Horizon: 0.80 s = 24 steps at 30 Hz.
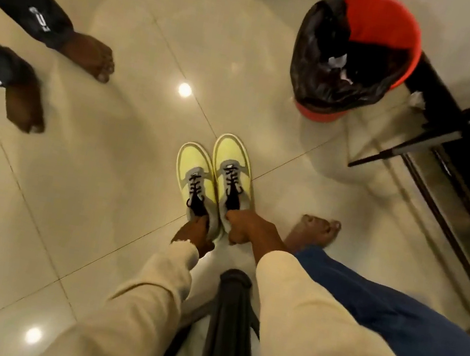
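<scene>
Centre frame: left grip is curled round the heel end of the left sneaker, and right grip is curled round the heel end of the right sneaker. Both grips are closed tight on the shoes, fingers tucked into the collars. The sneakers are yellow with grey panels and black laces, side by side and touching, toes pointing to the top of the frame. Can't tell if the soles sit on the tiled floor or hang just above it. Bare foot is just right of the right grip, with a blue trouser leg running to the lower right. Black post is bottom centre, between the beige sleeves. Red bin with a black liner bag is upper right, well apart from the shoes. Another person's two bare feet are upper left.
</scene>
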Motion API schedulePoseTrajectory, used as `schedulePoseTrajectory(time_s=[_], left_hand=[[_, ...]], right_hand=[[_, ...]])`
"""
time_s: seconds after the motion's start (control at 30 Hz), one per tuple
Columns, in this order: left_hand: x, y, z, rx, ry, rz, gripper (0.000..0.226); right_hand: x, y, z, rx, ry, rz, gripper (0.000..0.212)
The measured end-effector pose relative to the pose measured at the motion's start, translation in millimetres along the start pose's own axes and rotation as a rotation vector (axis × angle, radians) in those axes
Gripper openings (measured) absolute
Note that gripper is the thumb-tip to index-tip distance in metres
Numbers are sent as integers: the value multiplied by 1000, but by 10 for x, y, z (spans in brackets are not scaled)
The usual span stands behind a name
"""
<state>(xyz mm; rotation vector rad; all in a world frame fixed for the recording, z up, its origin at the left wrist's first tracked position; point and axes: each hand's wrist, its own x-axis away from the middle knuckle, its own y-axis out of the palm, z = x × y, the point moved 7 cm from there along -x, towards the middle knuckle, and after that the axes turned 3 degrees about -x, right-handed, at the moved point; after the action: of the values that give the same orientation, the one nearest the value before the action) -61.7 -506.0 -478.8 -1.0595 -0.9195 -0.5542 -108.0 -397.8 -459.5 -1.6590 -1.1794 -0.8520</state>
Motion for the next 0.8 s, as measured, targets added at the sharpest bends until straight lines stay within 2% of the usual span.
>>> schedulePoseTrajectory(time_s=[0.1,0.2,0.37,0.5,0.6,0.7,0.8], left_hand=[[-262,236,-127,-18,-41,-76,84],[-454,387,-212,-79,-57,-108,73],[-602,466,-257,-121,-99,-66,53],[-488,313,-227,-152,-149,43,38],[-331,26,-174,-193,-163,146,36],[-168,-347,-11,-194,-98,221,34],[78,-710,144,-172,-63,281,36]], right_hand=[[-295,247,67,22,15,-18,74],[-530,405,127,43,61,27,59],[-671,411,74,123,88,99,36],[-490,209,-22,237,77,196,37],[-232,-109,-159,305,62,315,37],[181,-537,-303,296,37,481,31],[644,-863,-380,217,27,566,40]])
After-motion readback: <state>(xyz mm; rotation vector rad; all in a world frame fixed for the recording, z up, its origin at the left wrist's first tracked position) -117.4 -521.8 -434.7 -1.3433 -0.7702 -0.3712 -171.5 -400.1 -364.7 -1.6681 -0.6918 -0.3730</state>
